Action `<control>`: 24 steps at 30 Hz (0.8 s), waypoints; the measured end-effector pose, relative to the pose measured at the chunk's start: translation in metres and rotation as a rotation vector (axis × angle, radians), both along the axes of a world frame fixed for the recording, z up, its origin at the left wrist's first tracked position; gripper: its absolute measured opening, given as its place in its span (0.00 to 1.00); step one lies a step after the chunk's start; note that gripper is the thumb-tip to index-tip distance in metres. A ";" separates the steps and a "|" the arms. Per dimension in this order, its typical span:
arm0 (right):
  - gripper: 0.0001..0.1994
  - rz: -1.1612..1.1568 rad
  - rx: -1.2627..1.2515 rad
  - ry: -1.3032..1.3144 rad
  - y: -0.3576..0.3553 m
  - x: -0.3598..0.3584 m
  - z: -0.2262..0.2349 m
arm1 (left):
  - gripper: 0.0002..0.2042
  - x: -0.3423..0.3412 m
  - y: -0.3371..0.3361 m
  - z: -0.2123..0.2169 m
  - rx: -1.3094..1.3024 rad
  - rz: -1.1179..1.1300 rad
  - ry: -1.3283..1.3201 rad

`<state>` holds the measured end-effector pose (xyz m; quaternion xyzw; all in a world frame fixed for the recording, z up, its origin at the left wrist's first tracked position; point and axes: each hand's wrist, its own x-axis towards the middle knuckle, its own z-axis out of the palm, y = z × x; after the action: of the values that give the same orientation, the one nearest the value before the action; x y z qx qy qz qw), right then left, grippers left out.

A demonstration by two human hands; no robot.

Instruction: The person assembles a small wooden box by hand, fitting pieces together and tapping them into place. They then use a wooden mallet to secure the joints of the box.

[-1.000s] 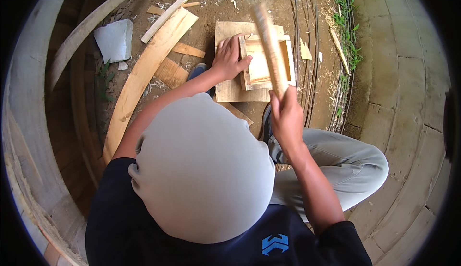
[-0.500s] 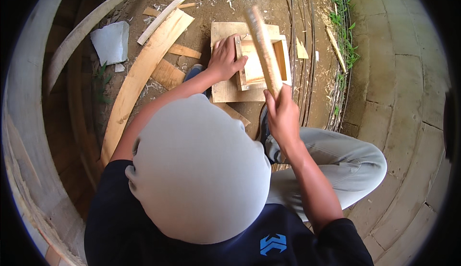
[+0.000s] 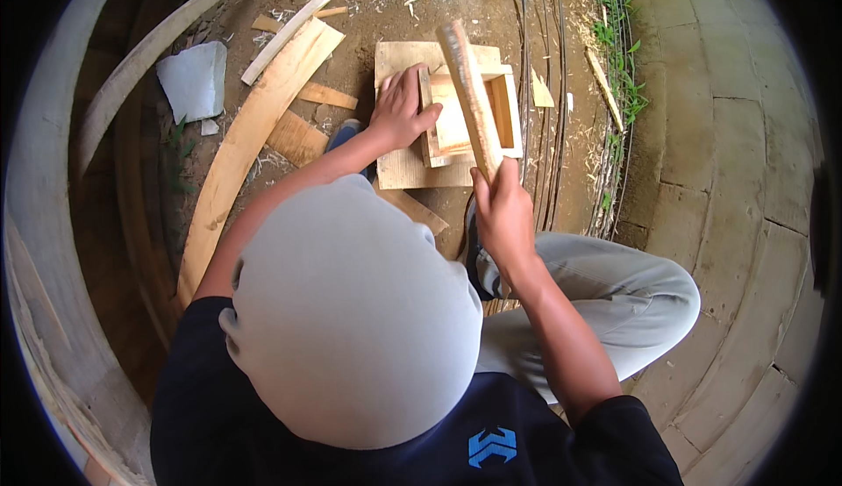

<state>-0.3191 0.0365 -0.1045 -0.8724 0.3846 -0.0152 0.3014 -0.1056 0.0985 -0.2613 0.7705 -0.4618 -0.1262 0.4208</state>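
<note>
A small open wooden box (image 3: 503, 100) with low walls rests on a square plank (image 3: 390, 170) on the ground. My left hand (image 3: 399, 116) grips the left wall of this box, thumb over the inner side and fingers along the outside. In my right hand (image 3: 506, 223) is a thick, rough wooden stick (image 3: 472, 91), closed in my fingers near its lower end. The stick slants up and to the left above the box, hiding part of the inside. Whether it touches the box I cannot tell.
Left of the box lie a long pale board (image 3: 237, 148), a narrow strip (image 3: 285, 40) and short offcuts (image 3: 298, 138). A whitish slab (image 3: 193, 81) sits farther left. Dark rods (image 3: 548, 65) run along the right, beside weeds (image 3: 627, 74) and a paved strip (image 3: 688, 153).
The whole view has shifted slightly, so most things appear a little farther left. The stick's upper end is slightly lower; both hands keep their holds.
</note>
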 end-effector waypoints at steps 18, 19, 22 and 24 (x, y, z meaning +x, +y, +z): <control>0.16 -0.150 -0.021 -0.338 0.007 0.004 0.014 | 0.40 -0.001 0.000 -0.002 0.010 -0.013 0.023; 0.15 -0.153 -0.033 -0.382 0.010 0.005 0.012 | 0.39 -0.001 -0.001 -0.002 0.019 -0.011 0.015; 0.14 0.028 -0.046 0.077 -0.006 0.008 -0.005 | 0.38 -0.001 -0.001 0.005 0.008 -0.006 0.084; 0.13 -0.074 0.029 -0.045 -0.005 0.005 0.002 | 0.36 0.010 -0.006 0.008 -0.084 -0.038 0.183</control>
<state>-0.3138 0.0314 -0.1028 -0.8526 0.4096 -0.0404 0.3221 -0.0953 0.0930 -0.2532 0.7286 -0.4410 -0.1844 0.4906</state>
